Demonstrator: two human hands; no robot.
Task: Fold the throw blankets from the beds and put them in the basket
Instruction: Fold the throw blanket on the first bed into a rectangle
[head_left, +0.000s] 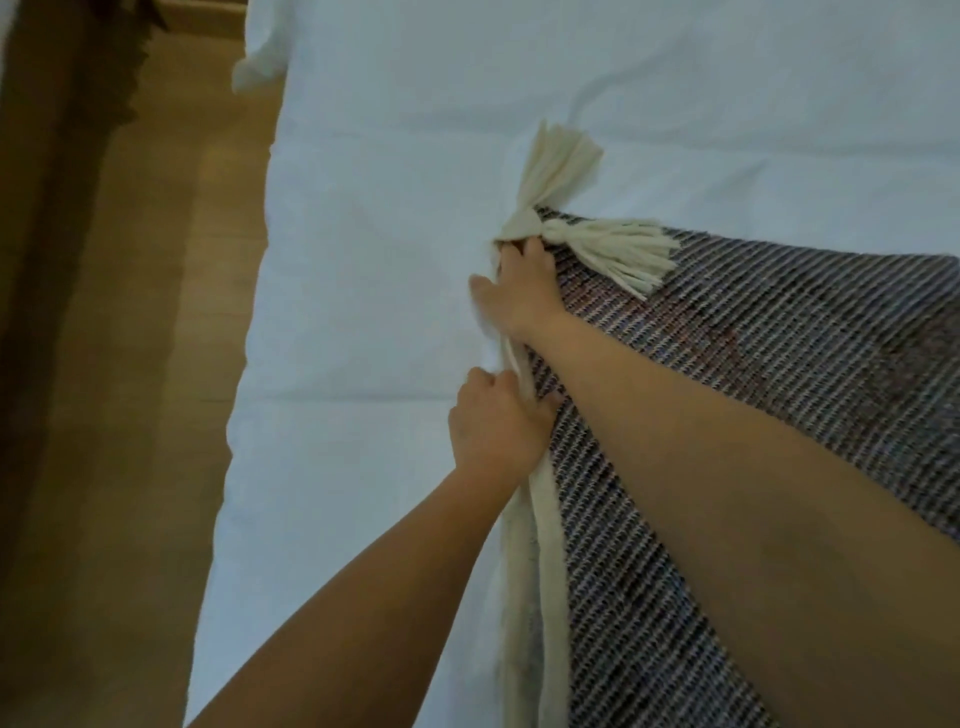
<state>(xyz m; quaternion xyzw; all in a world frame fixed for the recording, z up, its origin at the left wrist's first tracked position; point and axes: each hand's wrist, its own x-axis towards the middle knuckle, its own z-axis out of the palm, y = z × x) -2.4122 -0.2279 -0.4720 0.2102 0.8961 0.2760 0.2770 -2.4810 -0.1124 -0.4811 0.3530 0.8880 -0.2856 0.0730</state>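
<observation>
Two hands work the left edge of a dark grey-and-white striped woven throw blanket (753, 364), spread flat on the white-sheeted bed (389, 260). R hand (522, 293) sits at the far corner by the cream yarn tassels (608, 249), fingers curled onto the edge. L hand (496, 428), nearer, has fingers & thumb gripping the blanket's cream border (545, 519). Wooden floor (156, 312) runs along the bed's left side.

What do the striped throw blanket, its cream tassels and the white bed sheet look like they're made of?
Throw blanket: woven or knitted textile, perhaps wool or a cotton blend, matte, with fine dark-and-light diagonal ribs.
Tassels: thick cream yarn, soft and matte, with loose cut strands bundled at a knot.
Bed sheet: smooth white fabric, probably cotton, with soft creases and no sheen.
</observation>
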